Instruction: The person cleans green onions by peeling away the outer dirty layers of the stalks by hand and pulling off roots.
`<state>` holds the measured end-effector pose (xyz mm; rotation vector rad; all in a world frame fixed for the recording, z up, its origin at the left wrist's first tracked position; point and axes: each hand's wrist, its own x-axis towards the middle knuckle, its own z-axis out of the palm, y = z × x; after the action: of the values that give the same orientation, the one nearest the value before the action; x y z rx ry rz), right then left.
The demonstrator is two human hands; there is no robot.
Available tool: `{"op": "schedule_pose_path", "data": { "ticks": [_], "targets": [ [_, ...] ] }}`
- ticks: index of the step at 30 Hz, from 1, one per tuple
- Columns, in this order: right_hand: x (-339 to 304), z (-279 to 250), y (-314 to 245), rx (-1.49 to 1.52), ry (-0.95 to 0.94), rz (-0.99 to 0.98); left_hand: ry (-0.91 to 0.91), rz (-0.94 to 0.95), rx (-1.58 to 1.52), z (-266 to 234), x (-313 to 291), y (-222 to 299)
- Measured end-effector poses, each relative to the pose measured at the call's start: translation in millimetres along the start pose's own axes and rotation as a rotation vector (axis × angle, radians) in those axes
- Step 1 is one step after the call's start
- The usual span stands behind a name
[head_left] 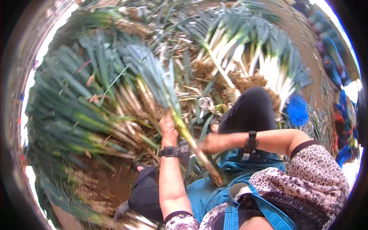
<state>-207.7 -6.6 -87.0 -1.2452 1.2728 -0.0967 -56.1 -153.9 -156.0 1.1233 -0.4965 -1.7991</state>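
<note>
A long leek (187,134) slants across the middle of the head view. Its blue-green leaves point up and away, and its brownish root end lies over the blue apron (203,193) in my lap. My left hand (168,125) is closed round the leek where the stalk turns to leaves. Beside the lower stalk is my right hand (212,143), smeared by motion; its fingers cannot be made out, nor whether they touch the stalk. Loose leaf scraps (188,92) lie beyond my hands.
A large heap of leeks (73,103) fills the left side, roots toward me. Another row of leeks (264,65), paler and with soil on the roots, lies at the far right. A blue bundle (297,110) sits by my bent knee (251,111).
</note>
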Motion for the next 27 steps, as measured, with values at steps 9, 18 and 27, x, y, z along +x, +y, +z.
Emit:
{"op": "schedule_pose_path", "data": {
  "ticks": [9,18,27],
  "targets": [
    [66.4,-49.2,-93.4,0.534,0.66,-0.354,0.106,0.157,0.477,25.3,-47.9,68.5],
    [32.1,14.6,-78.6,0.085,0.433,-0.093,0.213,0.216,0.028,-25.1,-80.8,58.6],
    [9.7,-90.2,-81.5,0.439,0.044,-0.229,0.006,0.058,-0.08,34.8,-127.3,72.3]
  ]
}}
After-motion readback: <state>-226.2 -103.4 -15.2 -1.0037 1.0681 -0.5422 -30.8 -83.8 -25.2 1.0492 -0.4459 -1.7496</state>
